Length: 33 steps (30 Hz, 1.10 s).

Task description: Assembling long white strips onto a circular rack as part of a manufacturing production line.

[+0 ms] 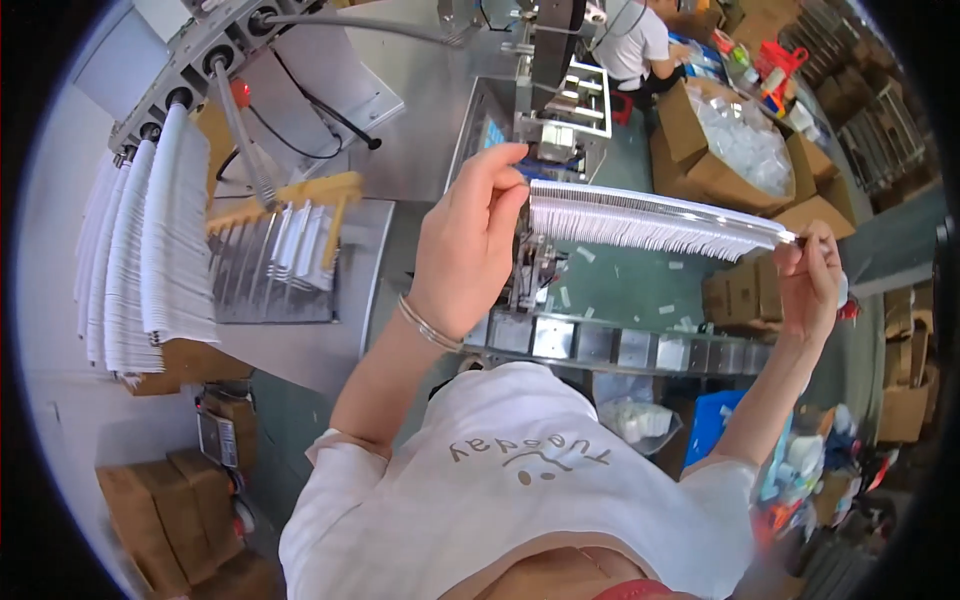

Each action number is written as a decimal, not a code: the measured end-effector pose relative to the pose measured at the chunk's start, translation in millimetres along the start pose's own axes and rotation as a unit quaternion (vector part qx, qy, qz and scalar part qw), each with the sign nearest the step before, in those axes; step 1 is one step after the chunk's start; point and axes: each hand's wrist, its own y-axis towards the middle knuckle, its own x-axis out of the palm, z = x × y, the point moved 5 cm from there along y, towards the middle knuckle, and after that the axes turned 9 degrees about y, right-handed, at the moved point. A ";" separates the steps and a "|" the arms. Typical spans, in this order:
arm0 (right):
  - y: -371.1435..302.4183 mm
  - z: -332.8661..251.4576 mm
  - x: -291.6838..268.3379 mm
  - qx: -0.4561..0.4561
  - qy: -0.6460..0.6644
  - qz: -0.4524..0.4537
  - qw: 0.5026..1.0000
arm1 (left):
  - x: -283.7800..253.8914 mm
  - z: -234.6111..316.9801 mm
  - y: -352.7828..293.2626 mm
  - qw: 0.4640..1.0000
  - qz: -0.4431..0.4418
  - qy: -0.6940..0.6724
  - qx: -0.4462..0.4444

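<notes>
A long thin rod strung with a dense row of white tag-like pieces (650,225) is stretched out in front of me between both hands, sloping down slightly to the right. My left hand (465,245) pinches its left end between thumb and fingers, beside the machine. At the other end, the fingertips of my right hand (812,280) are closed around the rod's tip. The white pieces hang below the rod, packed close together. Their exact kind is too small to make out.
Similar white strips (178,235) hang from a metal rack (215,55) at left. A yellow-framed rack (285,190) lies on the metal table (425,70). Ahead are a machine (565,110) and a segmented metal track (635,350). An open carton (680,125) and a seated person (632,45) are at far right.
</notes>
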 end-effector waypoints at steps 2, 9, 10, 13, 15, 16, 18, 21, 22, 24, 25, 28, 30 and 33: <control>12.4 -6.6 -16.2 0.019 -0.015 -0.043 0.999 | 20.8 4.4 18.5 0.999 0.024 0.029 0.025; 65.4 -21.2 -39.4 0.046 0.060 -0.019 0.997 | 79.4 7.8 87.6 0.983 0.140 0.093 0.080; 76.4 -20.3 -40.4 0.045 0.065 -0.028 0.996 | 84.5 7.6 98.3 0.981 0.147 0.101 0.083; 115.1 -13.9 -52.0 0.042 0.118 0.007 0.992 | 87.2 4.6 128.5 0.961 0.225 0.121 0.101; 138.9 -9.9 -48.8 0.027 0.139 -0.002 0.990 | 87.1 2.3 153.6 0.944 0.268 0.136 0.137; 150.2 -9.2 -47.9 0.011 0.155 -0.002 0.988 | 85.8 4.8 160.8 0.926 0.306 0.142 0.172; 172.1 -5.3 -43.6 0.010 0.176 -0.043 0.983 | 84.6 -1.6 177.1 0.933 0.296 0.146 0.141; 196.7 -1.5 -32.6 -0.015 0.180 -0.084 0.980 | 79.0 -1.7 194.2 0.877 0.325 0.283 0.213; 202.3 -0.8 -30.3 -0.015 0.181 -0.085 0.980 | 78.3 -0.7 197.8 0.861 0.330 0.310 0.234; 212.1 0.5 -26.2 -0.022 0.157 -0.089 0.983 | 75.8 -2.7 200.2 0.843 0.335 0.336 0.254; 217.9 3.0 -26.1 -0.022 0.156 -0.090 0.983 | 75.6 -5.6 201.1 0.832 0.326 0.373 0.252; 229.2 10.5 -21.9 -0.020 0.138 -0.120 0.983 | 71.3 -16.4 203.2 0.803 0.310 0.446 0.246; 233.7 13.9 -17.8 -0.016 0.124 -0.120 0.985 | 69.6 -19.8 203.7 0.786 0.303 0.482 0.242; 236.4 18.5 -10.4 -0.003 0.136 -0.174 0.975 | 68.8 -21.9 195.8 0.791 0.283 0.500 0.210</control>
